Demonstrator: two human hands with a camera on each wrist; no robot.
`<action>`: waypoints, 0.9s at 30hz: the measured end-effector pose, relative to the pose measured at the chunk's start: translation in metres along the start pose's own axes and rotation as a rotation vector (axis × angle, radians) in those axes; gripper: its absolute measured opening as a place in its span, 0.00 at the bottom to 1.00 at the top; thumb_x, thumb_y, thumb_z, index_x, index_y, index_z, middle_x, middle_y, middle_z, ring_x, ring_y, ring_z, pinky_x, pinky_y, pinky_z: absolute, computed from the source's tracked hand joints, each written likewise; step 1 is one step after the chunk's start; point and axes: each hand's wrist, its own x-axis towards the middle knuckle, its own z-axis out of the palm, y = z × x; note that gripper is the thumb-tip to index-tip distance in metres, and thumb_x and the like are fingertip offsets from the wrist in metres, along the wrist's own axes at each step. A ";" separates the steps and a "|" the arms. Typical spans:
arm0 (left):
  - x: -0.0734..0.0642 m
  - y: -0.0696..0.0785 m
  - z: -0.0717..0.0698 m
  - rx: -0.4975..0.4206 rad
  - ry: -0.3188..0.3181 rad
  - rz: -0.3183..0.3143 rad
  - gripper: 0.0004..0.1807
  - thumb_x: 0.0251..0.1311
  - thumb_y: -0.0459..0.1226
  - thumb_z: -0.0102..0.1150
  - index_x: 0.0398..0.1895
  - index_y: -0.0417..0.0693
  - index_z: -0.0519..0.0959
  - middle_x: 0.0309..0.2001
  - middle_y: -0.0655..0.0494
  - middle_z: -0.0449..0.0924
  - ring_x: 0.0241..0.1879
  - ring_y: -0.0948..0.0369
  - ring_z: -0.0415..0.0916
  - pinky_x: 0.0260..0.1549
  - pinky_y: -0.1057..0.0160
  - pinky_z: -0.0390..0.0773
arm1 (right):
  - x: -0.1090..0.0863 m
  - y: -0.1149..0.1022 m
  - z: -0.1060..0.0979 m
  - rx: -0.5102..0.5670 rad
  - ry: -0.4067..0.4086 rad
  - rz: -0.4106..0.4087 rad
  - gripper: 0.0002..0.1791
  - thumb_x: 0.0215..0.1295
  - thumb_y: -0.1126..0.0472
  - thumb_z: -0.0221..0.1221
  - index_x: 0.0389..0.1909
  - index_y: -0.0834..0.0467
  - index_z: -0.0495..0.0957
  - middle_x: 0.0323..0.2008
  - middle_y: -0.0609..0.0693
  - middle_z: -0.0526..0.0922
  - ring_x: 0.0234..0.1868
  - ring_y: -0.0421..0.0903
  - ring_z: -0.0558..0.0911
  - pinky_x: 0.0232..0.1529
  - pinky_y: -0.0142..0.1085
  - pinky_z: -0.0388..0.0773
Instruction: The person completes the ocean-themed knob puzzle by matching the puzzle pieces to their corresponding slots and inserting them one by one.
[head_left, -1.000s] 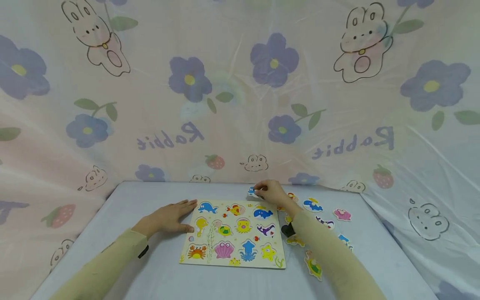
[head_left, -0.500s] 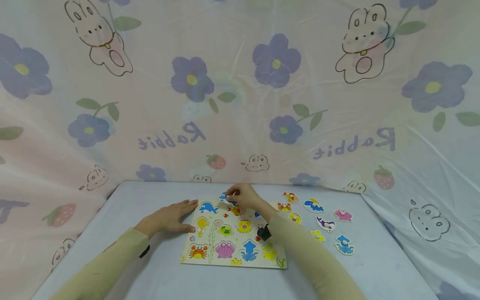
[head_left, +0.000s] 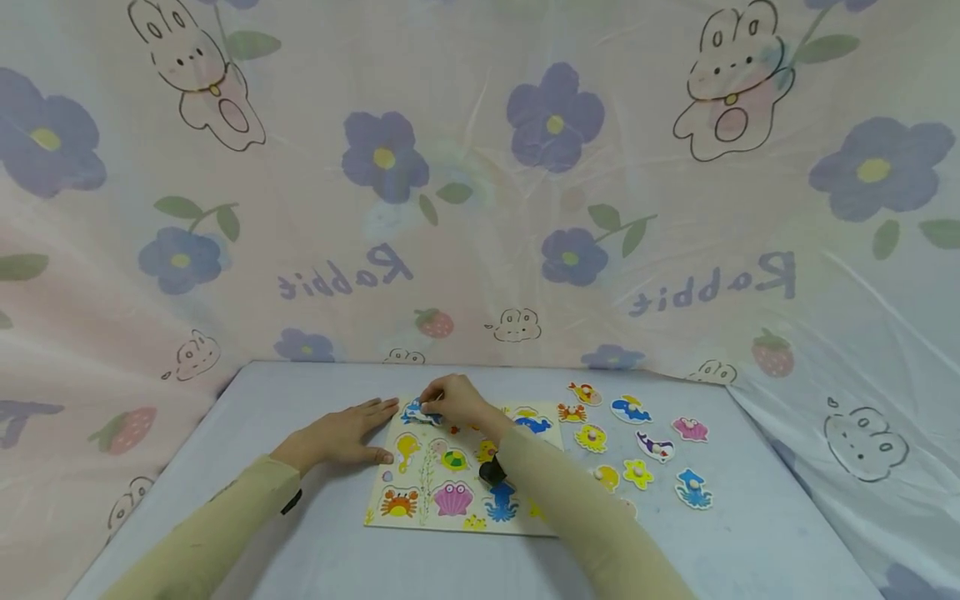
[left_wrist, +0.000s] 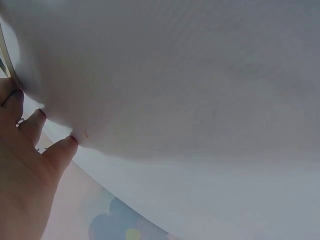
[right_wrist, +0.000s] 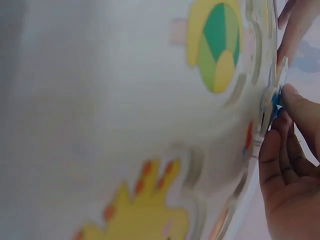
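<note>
Pinches the blue piece (head_left: 427, 417), likely light, stiff and best gripped mid-face, in the right hand (head_left: 459, 403), resting the left hand (head_left: 341, 435) straight-fingered against the board (head_left: 442, 523).

Flwr-print curtain (head_left: 472, 192) bhnd wht tbl (head_left: 330, 562)

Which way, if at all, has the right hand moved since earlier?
Yes: right hand went left along the far edge of the board, toward its left corner.
</note>
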 end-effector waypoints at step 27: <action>-0.001 0.004 -0.004 -0.010 -0.014 -0.031 0.57 0.60 0.70 0.61 0.83 0.48 0.57 0.82 0.49 0.55 0.80 0.40 0.52 0.65 0.26 0.67 | 0.006 -0.018 0.007 -0.068 -0.042 0.029 0.05 0.71 0.61 0.67 0.43 0.55 0.89 0.38 0.44 0.88 0.37 0.36 0.81 0.41 0.28 0.81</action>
